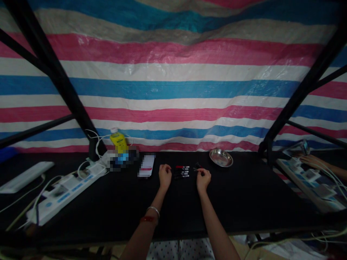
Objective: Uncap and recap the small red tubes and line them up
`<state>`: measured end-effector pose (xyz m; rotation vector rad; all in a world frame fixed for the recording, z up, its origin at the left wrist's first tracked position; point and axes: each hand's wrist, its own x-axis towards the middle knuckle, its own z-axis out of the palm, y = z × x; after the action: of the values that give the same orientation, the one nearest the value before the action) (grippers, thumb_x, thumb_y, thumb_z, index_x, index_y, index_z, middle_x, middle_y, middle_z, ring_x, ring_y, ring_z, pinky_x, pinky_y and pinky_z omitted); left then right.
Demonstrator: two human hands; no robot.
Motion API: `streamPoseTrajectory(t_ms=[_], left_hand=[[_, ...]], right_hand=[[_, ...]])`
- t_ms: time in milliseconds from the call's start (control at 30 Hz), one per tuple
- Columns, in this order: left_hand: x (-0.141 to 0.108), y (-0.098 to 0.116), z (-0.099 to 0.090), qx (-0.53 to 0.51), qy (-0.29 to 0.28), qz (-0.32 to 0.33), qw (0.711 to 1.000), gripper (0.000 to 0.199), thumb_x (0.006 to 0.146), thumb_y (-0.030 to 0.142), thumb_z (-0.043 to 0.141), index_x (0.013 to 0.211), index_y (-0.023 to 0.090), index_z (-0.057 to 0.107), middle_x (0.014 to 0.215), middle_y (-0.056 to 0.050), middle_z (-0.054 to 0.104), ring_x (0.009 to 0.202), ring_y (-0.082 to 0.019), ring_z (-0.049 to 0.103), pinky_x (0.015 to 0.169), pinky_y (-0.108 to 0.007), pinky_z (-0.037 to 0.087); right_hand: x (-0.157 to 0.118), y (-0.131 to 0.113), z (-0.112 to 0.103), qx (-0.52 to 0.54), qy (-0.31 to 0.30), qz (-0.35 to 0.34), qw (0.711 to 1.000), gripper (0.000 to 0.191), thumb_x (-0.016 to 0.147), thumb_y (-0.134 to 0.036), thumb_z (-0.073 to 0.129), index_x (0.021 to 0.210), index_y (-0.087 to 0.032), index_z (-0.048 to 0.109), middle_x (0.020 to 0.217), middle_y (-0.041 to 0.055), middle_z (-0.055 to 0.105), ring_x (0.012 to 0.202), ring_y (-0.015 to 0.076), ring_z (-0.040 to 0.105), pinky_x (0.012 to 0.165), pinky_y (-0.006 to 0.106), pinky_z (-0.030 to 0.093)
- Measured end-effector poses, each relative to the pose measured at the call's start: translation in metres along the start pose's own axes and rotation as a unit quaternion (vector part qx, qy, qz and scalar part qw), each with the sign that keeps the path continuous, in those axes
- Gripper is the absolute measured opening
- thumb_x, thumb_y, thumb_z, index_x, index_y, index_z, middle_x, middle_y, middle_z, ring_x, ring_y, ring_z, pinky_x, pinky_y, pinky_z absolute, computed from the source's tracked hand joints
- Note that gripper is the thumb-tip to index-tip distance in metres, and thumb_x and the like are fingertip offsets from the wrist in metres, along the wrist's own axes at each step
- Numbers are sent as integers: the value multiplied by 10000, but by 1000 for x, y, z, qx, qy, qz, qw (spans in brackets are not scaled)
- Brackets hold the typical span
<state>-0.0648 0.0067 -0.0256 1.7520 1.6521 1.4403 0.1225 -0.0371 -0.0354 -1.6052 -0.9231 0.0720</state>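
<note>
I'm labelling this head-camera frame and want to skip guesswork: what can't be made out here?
- Small dark part at the right hand: too small and dim in the head view to identify or confirm a grip.
- Pen-like pieces between the hands: too small to tell their kind.
- Left hand: curled; any contents hidden.
- Items beside the yellow bottle: blurred out.
- Another person's hand at far right: its work is cut off by the edge.
</note>
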Motion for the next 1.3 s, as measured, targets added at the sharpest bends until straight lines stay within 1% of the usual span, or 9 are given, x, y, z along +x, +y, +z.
streamPoseTrajectory(t_ms=[233,333,500,600,700,933,1133,1300], left_hand=[[0,3,-3,5,-4,2,1000,217,686,-7,417,643,172,532,744,-8,447,655,-127,500,653,-249,420],[0,4,-4,12,-1,2,1000,215,683,2,415,632,175,531,691,1,444,613,-125,480,614,-240,398],[0,6,-4,17,-21,5,1000,190,692,37,423,634,183,531,606,23,424,571,-122,453,572,-228,364],[0,6,-4,3,-23,1,1000,175,709,68,422,652,182,542,603,25,438,574,-121,462,577,-225,368],[0,5,-3,-23,-30,-8,999,174,730,100,409,678,181,554,637,16,487,600,-124,490,593,-225,380],[1,7,-4,-38,-51,-17,998,199,757,119,388,669,177,556,701,-6,570,717,-145,553,685,-246,407],[0,12,-7,-23,-82,-30,996,243,771,154,371,650,182,579,690,-4,592,705,-150,562,685,-252,402],[0,14,-8,-27,-84,-37,995,259,773,189,365,638,186,587,635,6,580,648,-148,551,631,-242,386]], right_hand=[[0,1,-1,1,-2,1,1000,201,672,-146,441,655,-188,637,729,50,571,729,199,490,715,299,370],[0,1,-1,5,-5,0,1000,203,672,-146,439,660,-190,637,738,50,565,730,199,488,716,302,372],[-1,1,-1,5,0,2,1000,200,668,-142,446,663,-197,638,734,45,555,734,199,487,714,302,373],[0,1,-1,3,0,8,1000,196,668,-144,450,663,-199,638,726,44,555,735,201,488,721,304,373],[0,0,-2,7,-10,5,1000,197,676,-149,446,671,-196,637,727,44,561,732,201,499,738,312,376],[0,-3,-2,14,-9,12,1000,196,682,-163,438,666,-190,632,726,46,550,735,206,505,746,320,378],[0,-3,-2,12,-10,19,1000,198,682,-168,439,667,-203,633,726,42,547,736,206,494,738,315,374],[-1,-3,-2,12,-8,15,1000,201,681,-169,435,663,-200,633,720,43,544,725,205,487,727,314,374]])
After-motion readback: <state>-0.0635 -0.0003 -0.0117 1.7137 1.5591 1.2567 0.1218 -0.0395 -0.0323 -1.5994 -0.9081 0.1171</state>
